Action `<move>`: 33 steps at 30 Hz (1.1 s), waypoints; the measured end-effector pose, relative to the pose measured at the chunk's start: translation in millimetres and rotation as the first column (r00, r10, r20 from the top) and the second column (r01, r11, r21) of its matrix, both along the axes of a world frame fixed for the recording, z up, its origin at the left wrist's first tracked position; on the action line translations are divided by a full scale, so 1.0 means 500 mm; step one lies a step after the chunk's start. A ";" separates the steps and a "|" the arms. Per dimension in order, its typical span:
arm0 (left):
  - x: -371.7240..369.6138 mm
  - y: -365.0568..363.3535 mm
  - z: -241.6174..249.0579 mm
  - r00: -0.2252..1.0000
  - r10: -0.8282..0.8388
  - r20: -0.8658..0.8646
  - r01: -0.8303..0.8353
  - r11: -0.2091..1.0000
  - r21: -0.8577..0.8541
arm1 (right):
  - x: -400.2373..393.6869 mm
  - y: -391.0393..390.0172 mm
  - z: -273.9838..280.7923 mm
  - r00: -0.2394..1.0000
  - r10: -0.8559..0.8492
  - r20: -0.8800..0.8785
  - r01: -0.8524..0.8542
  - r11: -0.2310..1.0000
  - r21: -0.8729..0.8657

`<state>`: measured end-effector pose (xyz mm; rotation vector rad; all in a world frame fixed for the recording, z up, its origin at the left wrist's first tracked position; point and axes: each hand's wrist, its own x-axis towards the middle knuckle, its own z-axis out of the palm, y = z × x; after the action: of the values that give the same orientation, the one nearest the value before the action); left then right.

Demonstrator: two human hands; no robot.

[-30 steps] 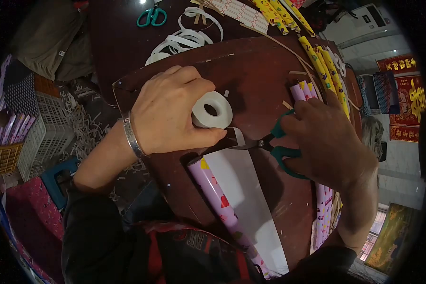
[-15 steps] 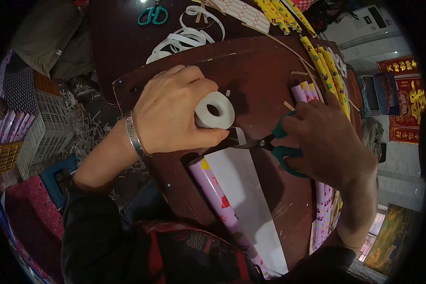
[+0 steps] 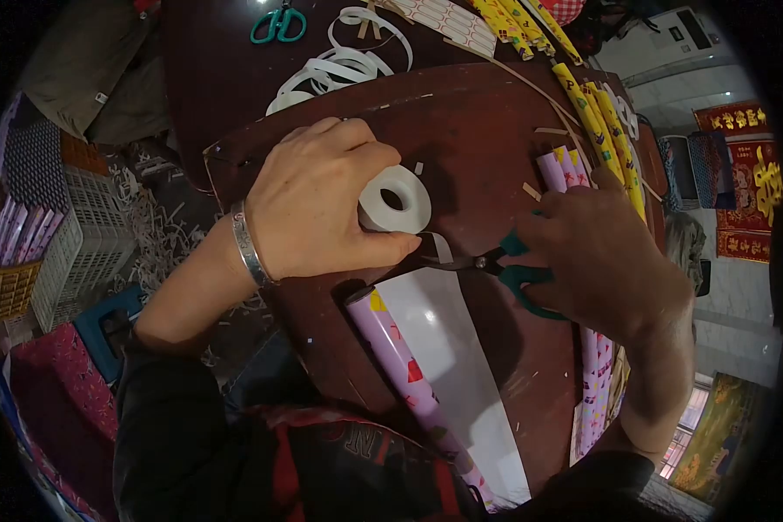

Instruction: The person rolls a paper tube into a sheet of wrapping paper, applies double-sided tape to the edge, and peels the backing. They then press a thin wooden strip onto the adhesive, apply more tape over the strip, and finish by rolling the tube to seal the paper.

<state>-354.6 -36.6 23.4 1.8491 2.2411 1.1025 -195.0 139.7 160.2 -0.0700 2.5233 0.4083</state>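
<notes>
My left hand (image 3: 317,204) grips a roll of white tape (image 3: 395,199) between thumb and fingers. A short strip of tape hangs from the roll's lower right. My right hand (image 3: 592,248) holds green-handled scissors (image 3: 520,277), their blades pointing left at the strip just below the roll. Below the blades, a pink patterned paper roll (image 3: 400,357) lies slanted on the dark red table (image 3: 322,335), with its white sheet (image 3: 461,374) partly unrolled to the right.
More pink rolls (image 3: 593,383) lie under and below my right forearm, and yellow rolls (image 3: 596,122) at the upper right. Curled white strips (image 3: 335,71) and another pair of scissors (image 3: 278,26) are at the top. Crates (image 3: 83,248) stand at the left.
The scissors' handles have come slightly closer together, and my right hand has tightened a little. The tape roll has hardly moved.
</notes>
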 end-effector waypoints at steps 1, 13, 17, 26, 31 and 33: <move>-0.001 0.001 -0.003 1.000 0.006 -0.003 -0.006 1.000 0.004 | -0.005 -0.003 0.000 1.000 -0.002 0.001 0.002 1.000 0.000; -0.024 0.103 -0.046 0.980 0.036 -0.197 -0.045 0.998 -0.043 | 0.039 0.053 -0.087 0.947 0.040 -0.320 -0.070 0.994 -0.084; -0.005 0.127 -0.054 0.970 0.044 -0.240 -0.075 0.990 -0.122 | 0.075 0.076 -0.120 0.949 -0.249 -0.194 0.205 0.953 -0.222; -0.008 0.120 -0.045 0.966 0.033 -0.257 -0.063 0.992 -0.110 | 0.199 0.116 -0.156 0.812 -0.564 -0.152 0.509 0.811 -0.288; 0.099 -0.013 0.061 0.900 -0.431 -0.065 0.429 0.902 -0.044 | 0.247 0.086 -0.195 0.790 -0.471 -0.393 0.386 0.879 -0.278; 0.170 -0.047 0.059 0.717 -0.688 0.110 0.696 0.704 -0.139 | 0.274 0.054 -0.199 0.751 -0.297 -0.590 0.242 0.955 -0.172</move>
<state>-269.4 -60.2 53.0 2.2408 1.3074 0.7592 -58.2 166.7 60.9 0.4713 3.1275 0.2209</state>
